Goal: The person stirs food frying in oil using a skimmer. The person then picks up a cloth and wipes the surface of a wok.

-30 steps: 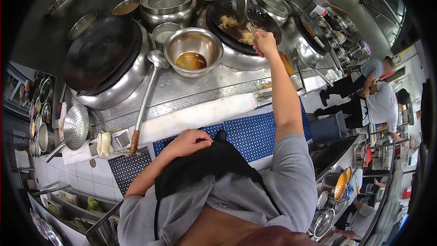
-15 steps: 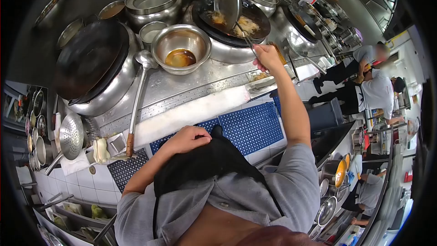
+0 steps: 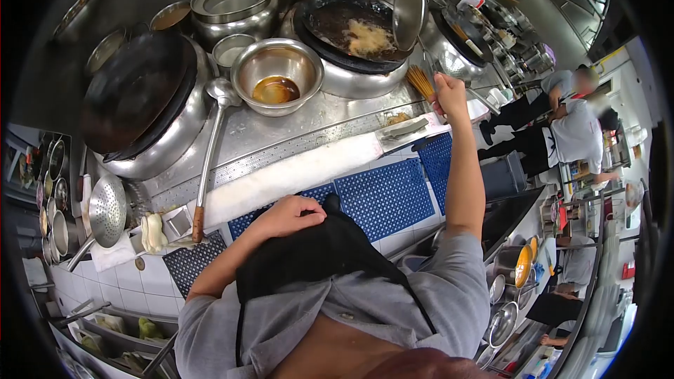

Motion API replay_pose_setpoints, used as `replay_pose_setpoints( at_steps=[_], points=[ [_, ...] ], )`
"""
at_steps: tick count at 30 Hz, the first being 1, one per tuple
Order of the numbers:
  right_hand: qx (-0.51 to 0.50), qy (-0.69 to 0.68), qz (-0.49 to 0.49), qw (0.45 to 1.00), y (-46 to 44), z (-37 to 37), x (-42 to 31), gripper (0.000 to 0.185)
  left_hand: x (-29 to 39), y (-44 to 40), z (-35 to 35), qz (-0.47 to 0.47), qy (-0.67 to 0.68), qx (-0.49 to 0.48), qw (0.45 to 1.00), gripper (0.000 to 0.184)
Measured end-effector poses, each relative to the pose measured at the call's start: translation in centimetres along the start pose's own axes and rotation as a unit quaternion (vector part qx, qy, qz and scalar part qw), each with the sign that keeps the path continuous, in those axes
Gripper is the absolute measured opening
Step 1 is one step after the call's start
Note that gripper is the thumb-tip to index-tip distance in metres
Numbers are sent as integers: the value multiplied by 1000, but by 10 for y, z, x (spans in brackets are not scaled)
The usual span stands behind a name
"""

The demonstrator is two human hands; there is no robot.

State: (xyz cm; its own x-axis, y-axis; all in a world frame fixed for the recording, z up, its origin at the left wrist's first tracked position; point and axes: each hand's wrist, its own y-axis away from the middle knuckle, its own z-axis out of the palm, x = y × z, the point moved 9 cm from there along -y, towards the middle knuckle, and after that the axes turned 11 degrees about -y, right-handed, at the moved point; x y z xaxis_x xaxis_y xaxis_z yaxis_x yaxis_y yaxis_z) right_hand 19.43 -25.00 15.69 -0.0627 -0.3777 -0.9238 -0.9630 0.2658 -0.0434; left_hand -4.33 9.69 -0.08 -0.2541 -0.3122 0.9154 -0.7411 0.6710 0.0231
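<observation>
My right hand (image 3: 450, 97) is closed around the thin handle of a round mesh strainer (image 3: 408, 11). The strainer is tilted up on edge over the right rim of a dark wok (image 3: 319, 15). Pale, golden frying food (image 3: 370, 37) lies in dark liquid in that wok. Beside my right hand, a bamboo wok brush (image 3: 420, 83) leans with its bristles up. My left hand (image 3: 289, 216) rests on the black apron (image 3: 312, 253) at my waist, fingers curled and thumb alongside, with nothing visible in it.
A steel bowl (image 3: 309, 70) with brown liquid stands left of the wok. Near it lies a long-handled ladle (image 3: 210, 147). Another large wok (image 3: 137, 98) is at the left, by a perforated skimmer (image 3: 108, 210). A white cloth roll (image 3: 295, 168) lines the front edge. Co-workers (image 3: 579, 130) stand at the right.
My right hand has moved right and toward me with the strainer, which has gone from over the wok's middle to its right rim. My left hand has stayed in place.
</observation>
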Motion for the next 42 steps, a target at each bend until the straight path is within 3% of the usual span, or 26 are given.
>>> replay_pose_setpoints(
  at_steps=[4, 6, 10, 15, 18, 22, 26, 30, 37, 42],
  points=[
    [38, -49, 26, 998, -7, 27, 25, 36, 3, 3, 1, -11, 8, -5, 1000, 27],
    [25, -118, 102, 988, 2, 56, 42, 32, 2, 4, 0, -17, 3, -10, 1000, 26],
    [11, -302, 153, 941, 39, 127, 48, 20, 0, 4, 0, -15, -16, -9, 1000, 26],
    [-59, -472, 208, 855, 16, 182, 66, 25, 2, 5, 3, -10, -26, -10, 1000, 27],
    [-97, -507, 228, 825, -25, 183, 91, 28, 1, 5, 6, -18, -24, -18, 999, 27],
    [-158, -498, 248, 816, -43, 163, 88, 25, 3, 7, 6, -20, -30, -19, 999, 27],
    [-193, -396, 193, 877, -47, 135, 76, 32, 3, 7, 7, -11, -30, -14, 999, 27],
    [-189, -313, 161, 917, -31, 115, 53, 33, 4, 5, 7, -4, -21, -18, 1000, 28],
    [-204, -218, 84, 951, -11, 111, 3, 17, 12, 2, 5, 11, -44, -21, 999, 29],
    [-185, -66, 25, 980, -15, 124, -22, 24, 11, 6, 4, 17, -40, -7, 999, 29]
  ],
)
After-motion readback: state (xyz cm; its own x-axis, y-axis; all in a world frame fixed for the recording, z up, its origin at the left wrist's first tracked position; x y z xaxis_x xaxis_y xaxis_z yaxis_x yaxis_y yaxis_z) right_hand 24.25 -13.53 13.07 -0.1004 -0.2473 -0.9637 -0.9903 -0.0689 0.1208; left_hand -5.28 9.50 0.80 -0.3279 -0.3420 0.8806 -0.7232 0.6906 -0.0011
